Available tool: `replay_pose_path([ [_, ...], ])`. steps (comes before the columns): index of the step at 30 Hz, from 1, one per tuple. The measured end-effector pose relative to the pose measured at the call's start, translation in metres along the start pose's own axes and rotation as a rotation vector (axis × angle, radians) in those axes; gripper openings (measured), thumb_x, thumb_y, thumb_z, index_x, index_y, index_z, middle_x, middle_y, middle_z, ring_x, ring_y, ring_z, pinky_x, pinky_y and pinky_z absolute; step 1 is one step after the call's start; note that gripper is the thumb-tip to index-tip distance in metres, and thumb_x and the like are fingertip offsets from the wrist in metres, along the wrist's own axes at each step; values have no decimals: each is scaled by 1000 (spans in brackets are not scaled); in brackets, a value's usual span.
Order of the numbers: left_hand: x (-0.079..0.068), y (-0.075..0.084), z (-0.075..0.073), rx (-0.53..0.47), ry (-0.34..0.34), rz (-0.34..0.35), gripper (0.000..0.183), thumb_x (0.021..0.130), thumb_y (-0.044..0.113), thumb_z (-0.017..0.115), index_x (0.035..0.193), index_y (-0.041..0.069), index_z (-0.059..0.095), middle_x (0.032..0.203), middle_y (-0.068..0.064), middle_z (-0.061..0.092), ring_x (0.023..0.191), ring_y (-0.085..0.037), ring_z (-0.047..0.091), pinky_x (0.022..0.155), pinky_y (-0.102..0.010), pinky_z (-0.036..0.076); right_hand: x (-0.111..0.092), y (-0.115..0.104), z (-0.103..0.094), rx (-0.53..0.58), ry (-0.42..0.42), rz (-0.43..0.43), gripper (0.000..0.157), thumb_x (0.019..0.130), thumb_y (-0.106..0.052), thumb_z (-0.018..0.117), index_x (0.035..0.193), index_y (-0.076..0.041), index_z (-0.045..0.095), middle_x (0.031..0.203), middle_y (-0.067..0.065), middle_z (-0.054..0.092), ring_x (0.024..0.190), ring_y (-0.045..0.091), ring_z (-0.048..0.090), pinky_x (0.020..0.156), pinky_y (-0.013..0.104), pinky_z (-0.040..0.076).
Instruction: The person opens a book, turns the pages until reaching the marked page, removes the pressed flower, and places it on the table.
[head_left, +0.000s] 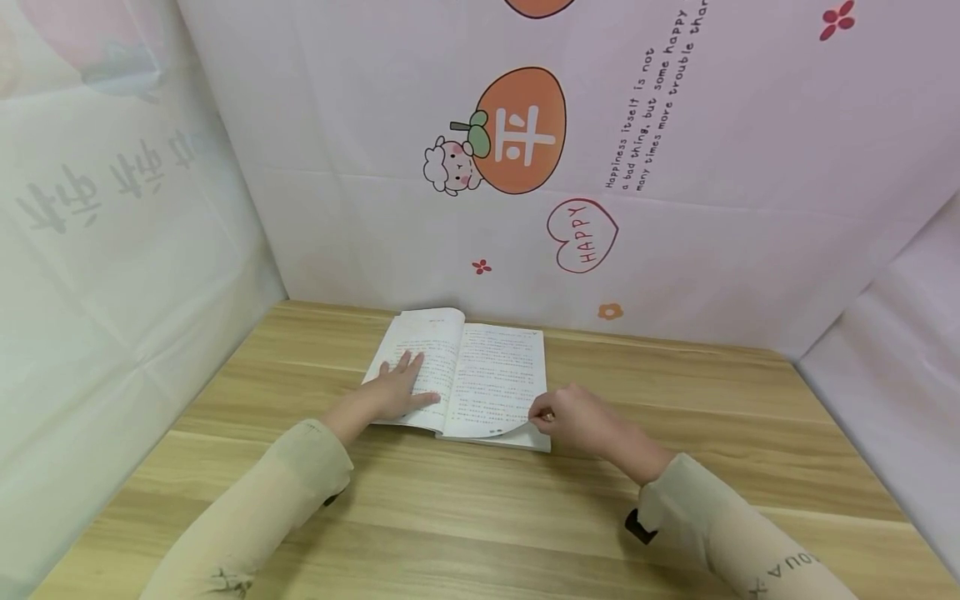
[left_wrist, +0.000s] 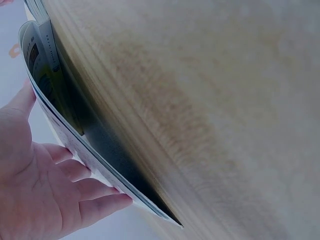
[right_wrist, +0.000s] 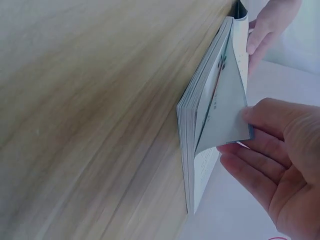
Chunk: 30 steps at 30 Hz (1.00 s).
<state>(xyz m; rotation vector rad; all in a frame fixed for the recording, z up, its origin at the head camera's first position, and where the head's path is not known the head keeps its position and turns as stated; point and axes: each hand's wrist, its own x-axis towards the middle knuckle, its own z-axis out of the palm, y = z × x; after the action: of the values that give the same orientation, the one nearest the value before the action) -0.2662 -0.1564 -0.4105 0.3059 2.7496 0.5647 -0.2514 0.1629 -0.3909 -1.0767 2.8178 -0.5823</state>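
Observation:
An open book [head_left: 498, 375] with printed text lies on the wooden table near the back wall. My left hand [head_left: 393, 392] rests on its left page, fingers spread and fairly straight. From the left wrist view, that hand [left_wrist: 50, 195] lies along the pages, and the book's left side arches up over a dark gap above the table. With thumb and fingers my right hand [head_left: 577, 421] pinches the lower outer corner of the right-hand page. In the right wrist view this page [right_wrist: 232, 117] curls up off the thick stack of pages [right_wrist: 192, 117] beneath.
The wooden table [head_left: 450, 517] runs up to a white cloth wall [head_left: 360, 233] with cartoon prints and lettering. More white cloth [head_left: 135, 275] hangs at the left side, and another sheet [head_left: 900, 333] at the right.

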Motion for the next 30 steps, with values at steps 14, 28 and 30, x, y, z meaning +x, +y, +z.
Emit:
replay_pose_path([
  [14,2,0,0,5,1,-5,90,105,50,53,162,-4,10,166,-31,3,149,-57,4,118,-68,11,-1,-6,-5,204,-34,169,14,90,-2,73,79,-9,75,82,-4,72,70,11,58,63,29,52],
  [28,4,-2,2,4,6,-8,91,104,52,52,162,-3,9,166,-30,2,149,-57,4,118,-68,12,-6,-9,5,-240,73,36,13,81,-5,86,84,-11,75,85,3,74,66,8,59,59,24,52],
  [30,4,-2,3,5,5,-8,90,105,51,52,162,-3,9,166,-30,3,149,-56,4,118,-68,12,-6,-8,7,-250,98,38,12,82,-7,86,87,-9,76,89,6,76,71,12,66,62,26,55],
])
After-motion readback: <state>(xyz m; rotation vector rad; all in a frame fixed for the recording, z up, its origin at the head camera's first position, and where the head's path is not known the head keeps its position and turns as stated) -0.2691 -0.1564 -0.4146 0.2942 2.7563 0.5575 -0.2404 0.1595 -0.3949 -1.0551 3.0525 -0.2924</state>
